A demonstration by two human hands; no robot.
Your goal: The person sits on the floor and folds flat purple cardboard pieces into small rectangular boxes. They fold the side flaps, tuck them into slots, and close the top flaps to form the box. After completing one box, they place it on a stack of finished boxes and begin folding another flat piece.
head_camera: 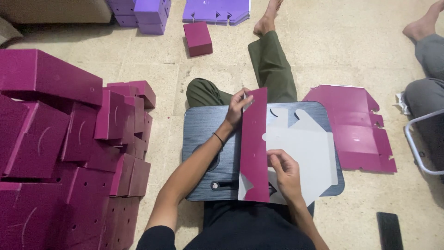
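A flat die-cut cardboard box blank [303, 153], magenta outside and grey-white inside, lies on a dark lap tray [201, 134] over my legs. Its left panel [254, 148] is folded up so the magenta side faces me. My left hand [238, 107] grips the top edge of that raised panel. My right hand [284, 171] pinches the blank near its lower middle, fingers bent on the grey side.
A big heap of folded magenta boxes [69, 148] fills the left. A stack of flat magenta blanks [356, 129] lies right of the tray. Purple boxes [148, 14], purple blanks [215, 10] and one magenta box [198, 38] sit farther off. Another person's legs [428, 69] and a black phone [389, 230] are at right.
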